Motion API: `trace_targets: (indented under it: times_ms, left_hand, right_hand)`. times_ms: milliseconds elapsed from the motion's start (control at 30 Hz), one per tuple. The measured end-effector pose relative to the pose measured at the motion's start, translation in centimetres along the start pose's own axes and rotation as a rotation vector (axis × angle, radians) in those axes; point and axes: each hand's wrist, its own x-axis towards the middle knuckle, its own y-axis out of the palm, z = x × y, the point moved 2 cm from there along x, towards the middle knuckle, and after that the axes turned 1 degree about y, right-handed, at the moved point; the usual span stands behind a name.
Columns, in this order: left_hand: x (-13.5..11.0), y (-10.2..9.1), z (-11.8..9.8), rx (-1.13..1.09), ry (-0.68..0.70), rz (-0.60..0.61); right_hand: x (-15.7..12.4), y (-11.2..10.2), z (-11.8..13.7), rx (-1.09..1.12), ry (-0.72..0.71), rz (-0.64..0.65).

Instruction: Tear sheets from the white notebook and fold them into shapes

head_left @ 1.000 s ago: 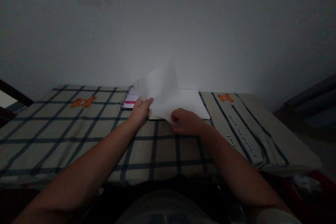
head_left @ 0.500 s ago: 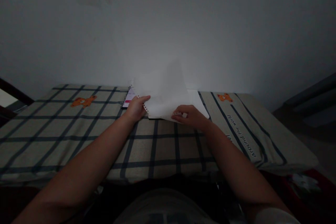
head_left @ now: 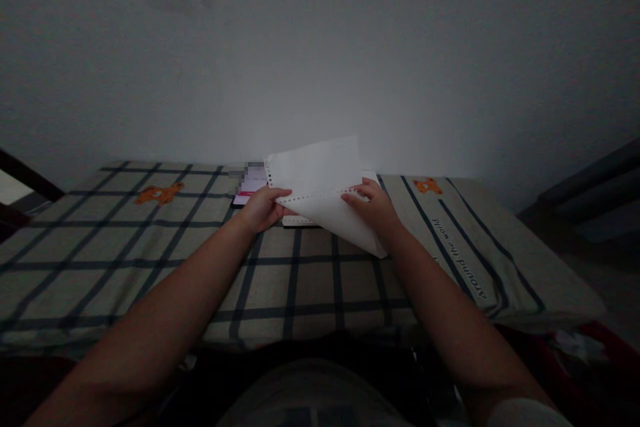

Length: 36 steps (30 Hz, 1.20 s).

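Between my hands is a white sheet of paper (head_left: 315,170) with a row of punched holes along its edges, folded or curled over so that one part hangs down toward me. My left hand (head_left: 264,208) pinches its left corner between thumb and fingers. With its fingertips, my right hand (head_left: 373,207) grips the holed edge on the right. Beneath the raised paper, a white pad (head_left: 297,221) with a dark lower edge lies on the cloth, mostly covered. Left of the paper lies a phone (head_left: 244,199) with a lit screen, partly hidden by the sheet and my left hand.
A checked tablecloth (head_left: 165,260) with printed bears and lettering covers the table, which stands against a pale wall (head_left: 320,47). Dark furniture shows at the far left and right edges. Red fabric (head_left: 600,340) lies at the lower right, below the table edge.
My right hand has moved up and slightly right, drawing the holed edge over the sheet. A flap of paper now hangs toward me, and the left hand has shifted little.
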Motion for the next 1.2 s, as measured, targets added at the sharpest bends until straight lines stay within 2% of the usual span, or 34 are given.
trace_targets:
  times_ms: [133,233,433,533,733,900,1000,1133,1200]
  left_hand:
    - [0.0,-0.2,-0.5,-0.070,-0.001,-0.083]
    - [-0.1,-0.1,-0.6,-0.146,0.005,-0.070]
    - [-0.9,2.0,1.7,-0.072,-0.080,0.141]
    - [-1.2,2.8,2.3,-0.046,-0.029,0.092]
    - [-1.1,2.4,1.5,-0.052,0.057,-0.055]
    - [-0.9,2.1,1.3,-0.060,0.097,-0.080]
    - [-0.8,2.1,1.4,-0.050,0.104,-0.105]
    - [-0.7,1.9,1.4,-0.062,0.106,-0.136]
    - [-0.6,1.9,1.4,-0.069,0.105,-0.140]
  right_hand:
    - [-0.3,0.2,0.5,0.047,0.016,0.099]
    - [-0.4,0.2,0.9,0.039,0.022,0.008]
    - [-0.8,0.4,1.6,0.076,0.034,-0.165]
    - [-0.9,0.7,1.7,0.145,0.031,-0.182]
    - [-0.6,1.2,1.3,0.426,0.098,-0.041]
    - [-0.4,1.2,1.0,0.577,0.136,0.034]
    - [-0.2,1.0,1.0,0.629,0.185,0.050]
    - [-0.2,1.1,1.0,0.639,0.300,0.145]
    - [-0.2,1.2,0.9,0.635,0.312,0.191]
